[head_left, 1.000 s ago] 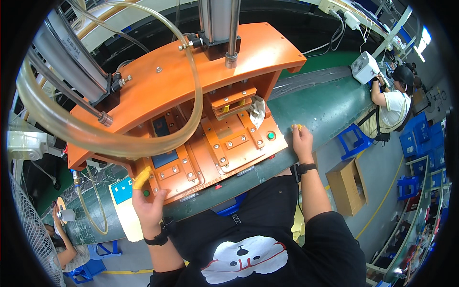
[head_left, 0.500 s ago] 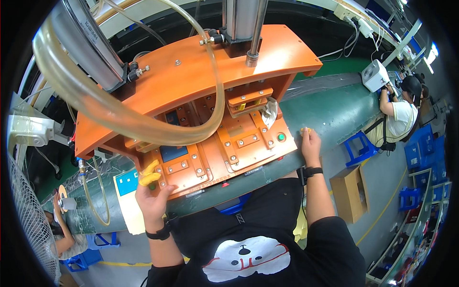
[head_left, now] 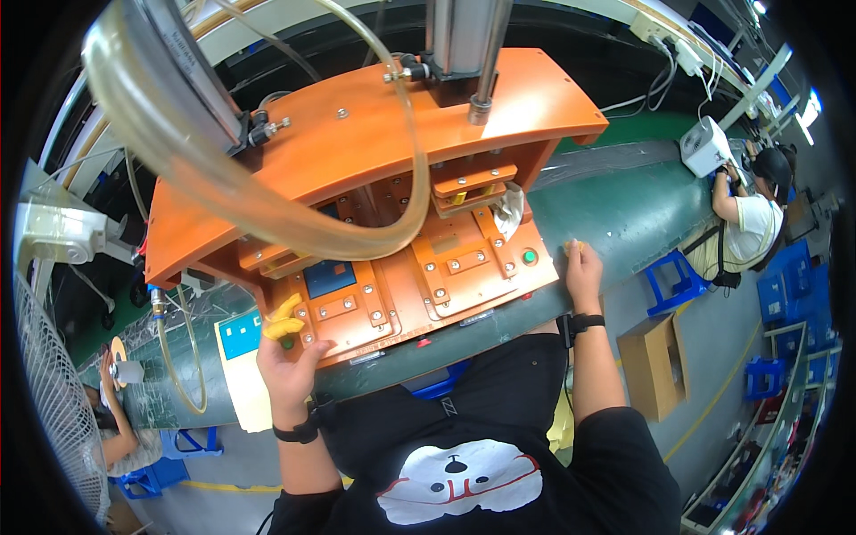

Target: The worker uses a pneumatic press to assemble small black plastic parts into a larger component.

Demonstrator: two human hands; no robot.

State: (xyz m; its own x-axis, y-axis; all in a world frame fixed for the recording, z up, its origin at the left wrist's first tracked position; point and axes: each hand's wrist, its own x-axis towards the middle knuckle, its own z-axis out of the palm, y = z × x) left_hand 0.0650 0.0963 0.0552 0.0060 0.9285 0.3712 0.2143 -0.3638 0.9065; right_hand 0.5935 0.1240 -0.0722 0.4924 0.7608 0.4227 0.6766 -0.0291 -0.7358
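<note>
In front of me stands an orange press machine (head_left: 374, 160) with two bolted fixtures on its base. My left hand (head_left: 287, 370) is at the front left corner of the base, its thumb spread from the fingers. Yellow finger covers (head_left: 284, 319) wrap some of its fingertips, which lie over a green button (head_left: 286, 342). Just off the base's right edge is my right hand (head_left: 583, 275), with its fingers drawn together. A bit of yellow shows at its fingertips; whether anything is between them is hidden. Near it sits another green button (head_left: 529, 257).
A thick clear hose (head_left: 267, 236) loops in front of the press. A whitish cloth (head_left: 508, 212) is tucked at the right fixture. The green bench (head_left: 624, 205) runs both ways. A cardboard box (head_left: 655, 366) and a blue stool (head_left: 675, 278) stand right, near a seated co-worker (head_left: 753, 214).
The view has shifted slightly, so the press sits a little further right in it. Both hands keep nearly the same places at the press.
</note>
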